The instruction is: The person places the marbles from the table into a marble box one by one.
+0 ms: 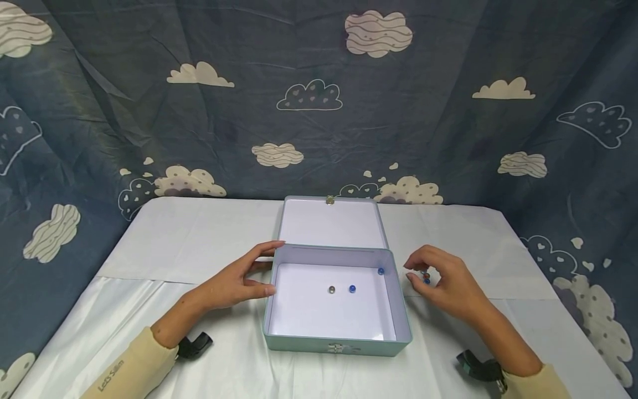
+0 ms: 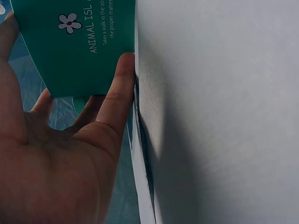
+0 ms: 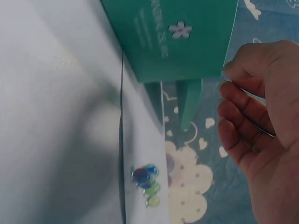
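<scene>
Open tin box, three marbles in it, more piled off to its right

Head view first. A green tin box (image 1: 299, 344) is set on a white cloth (image 1: 214, 216), with its lid (image 1: 333, 221) opened out behind it and a metal latch (image 1: 336, 348) fixed to its front wall. Inside the box, one blue marble (image 1: 381, 271) is tucked up near the back right corner, while a second blue marble (image 1: 352, 288) and a greyish marble (image 1: 331, 289) are found closer to the middle. The box's left wall is touched by the left hand (image 1: 221, 285), fingers and thumb spread well apart, nothing gripped. To the right of the box, the right hand (image 1: 446, 280) is held with fingers bent and a small gap left between thumb and index; no marble can be seen in it. A little loose pile of marbles (image 1: 426, 276) is partly hidden behind that hand. Beyond the box, a cloud-print backdrop (image 1: 239, 127) is hung.

Left wrist view: printed lettering and a flower are shown on the box's side, and a fingertip is rested against that wall, low down near the cloth.

Right wrist view: the pile is seen better, with blue, red, green and yellowish marbles bunched together near the box. They aren't touched by the curved fingers.
</scene>
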`<state>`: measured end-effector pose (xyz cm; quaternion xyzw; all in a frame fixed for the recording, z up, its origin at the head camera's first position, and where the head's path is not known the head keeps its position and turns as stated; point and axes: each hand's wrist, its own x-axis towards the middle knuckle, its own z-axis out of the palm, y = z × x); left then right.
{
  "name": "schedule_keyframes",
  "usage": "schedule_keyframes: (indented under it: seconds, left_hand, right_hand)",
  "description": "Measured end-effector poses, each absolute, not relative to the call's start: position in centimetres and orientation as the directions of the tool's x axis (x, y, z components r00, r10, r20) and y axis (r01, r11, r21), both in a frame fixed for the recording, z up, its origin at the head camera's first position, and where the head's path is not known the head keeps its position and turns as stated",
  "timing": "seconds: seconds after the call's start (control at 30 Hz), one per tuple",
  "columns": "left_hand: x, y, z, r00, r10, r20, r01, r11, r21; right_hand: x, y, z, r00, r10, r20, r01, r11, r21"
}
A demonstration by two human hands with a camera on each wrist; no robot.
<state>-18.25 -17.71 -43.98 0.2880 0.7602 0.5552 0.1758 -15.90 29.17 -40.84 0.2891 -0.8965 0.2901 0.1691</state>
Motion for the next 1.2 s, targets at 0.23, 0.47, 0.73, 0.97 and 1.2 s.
schedule_keyframes:
  seconds: [0.23, 0.47, 0.73, 0.97, 1.2]
  left_hand:
    - [-18.2, -17.7, -44.0, -0.772, 0.633, 0.052, 0.240, 0.216, 0.946]
    - [-18.2, -17.7, -44.0, -0.769, 0.638, 0.053, 0.239, 0.210, 0.948]
    - [-18.2, -17.7, -44.0, -0.773, 0.632, 0.053, 0.242, 0.216, 0.946]
    - [-18.2, -17.7, -43.9, -0.772, 0.634, 0.051, 0.240, 0.216, 0.947]
    - [-18.2, -17.7, -43.9, -0.770, 0.636, 0.049, 0.240, 0.218, 0.946]
  right_hand:
    - [-16.8, 30.7, -42.1, -0.793, -0.390, 0.468, -0.581, 0.715, -0.387]
    - [-17.4, 32.1, -43.1, -0.821, -0.366, 0.437, -0.536, 0.758, -0.372]
    - [-17.7, 33.0, -43.9, -0.879, -0.332, 0.341, -0.452, 0.808, -0.378]
    - [-17.7, 33.6, -44.2, -0.918, -0.311, 0.245, -0.386, 0.845, -0.372]
    - [-17.8, 33.9, -44.2, -0.929, -0.306, 0.209, -0.365, 0.851, -0.376]
